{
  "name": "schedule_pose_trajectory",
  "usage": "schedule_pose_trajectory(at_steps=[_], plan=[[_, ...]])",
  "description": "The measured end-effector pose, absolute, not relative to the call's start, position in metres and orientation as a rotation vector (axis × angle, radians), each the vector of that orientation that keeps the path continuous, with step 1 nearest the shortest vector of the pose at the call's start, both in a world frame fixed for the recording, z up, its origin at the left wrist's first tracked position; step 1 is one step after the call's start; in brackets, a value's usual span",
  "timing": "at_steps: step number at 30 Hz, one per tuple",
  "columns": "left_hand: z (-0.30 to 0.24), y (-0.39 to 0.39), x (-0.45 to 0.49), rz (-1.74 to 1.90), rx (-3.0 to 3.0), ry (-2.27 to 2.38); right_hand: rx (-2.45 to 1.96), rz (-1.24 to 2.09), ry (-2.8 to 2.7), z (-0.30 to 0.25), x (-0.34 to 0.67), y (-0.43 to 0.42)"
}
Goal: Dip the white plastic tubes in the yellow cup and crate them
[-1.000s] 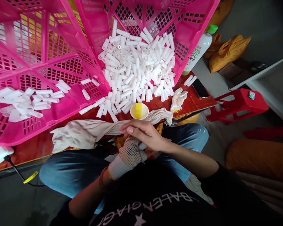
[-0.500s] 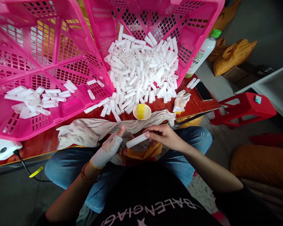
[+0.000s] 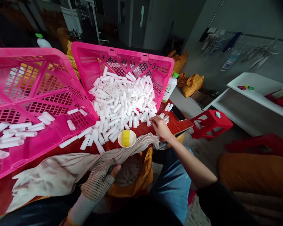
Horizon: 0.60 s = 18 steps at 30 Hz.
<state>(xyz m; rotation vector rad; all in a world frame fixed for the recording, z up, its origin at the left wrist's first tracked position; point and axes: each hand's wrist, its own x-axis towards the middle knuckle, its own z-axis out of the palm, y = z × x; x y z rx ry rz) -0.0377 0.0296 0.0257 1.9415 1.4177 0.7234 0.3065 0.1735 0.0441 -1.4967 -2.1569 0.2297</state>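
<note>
My left hand [image 3: 97, 182], in a fingerless dotted white work glove, is closed low over the near edge of the table. A small dark grey piece shows by its thumb; what it is I cannot make out. My bare right hand [image 3: 160, 127] is stretched out to the right end of a heap of white plastic tubes [image 3: 122, 97]. Its thumb and fingers are pinched at one white tube [image 3: 148, 118] there. Below and between my hands, an orange woven sack [image 3: 147, 175] stands open, with pale pieces inside it.
The heap spills from a tipped pink crate [image 3: 85, 69]; a second pink crate [image 3: 61, 103] holds more tubes. In front lie a yellow block [image 3: 126, 138] on a small dish [image 3: 133, 139] and a crumpled cloth [image 3: 58, 169]. A phone [image 3: 178, 113], bottle [image 3: 171, 88] and red stool [image 3: 211, 124] are rightward.
The tube held between my hands is no longer there. My right hand has moved out to the heap, my left hand has lowered, and the view has tilted up.
</note>
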Motion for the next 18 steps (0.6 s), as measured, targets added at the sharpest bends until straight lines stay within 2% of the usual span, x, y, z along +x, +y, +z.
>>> schedule_pose_trajectory(at_steps=[4,8,13,18], plan=[[-0.002,0.024,-0.03,0.826,2.001,1.473,-1.422,0.181,-2.309,0.045,0.309,0.244],[-0.004,0.025,-0.028,0.84,2.001,1.441,-1.313,0.227,-2.415,0.044,0.307,0.268],[0.012,0.043,-0.011,0.86,2.049,1.657,-1.249,0.303,-2.353,0.051,0.311,0.24],[0.008,0.06,0.014,0.635,2.187,1.785,-1.085,0.682,-2.305,0.042,0.273,0.183]])
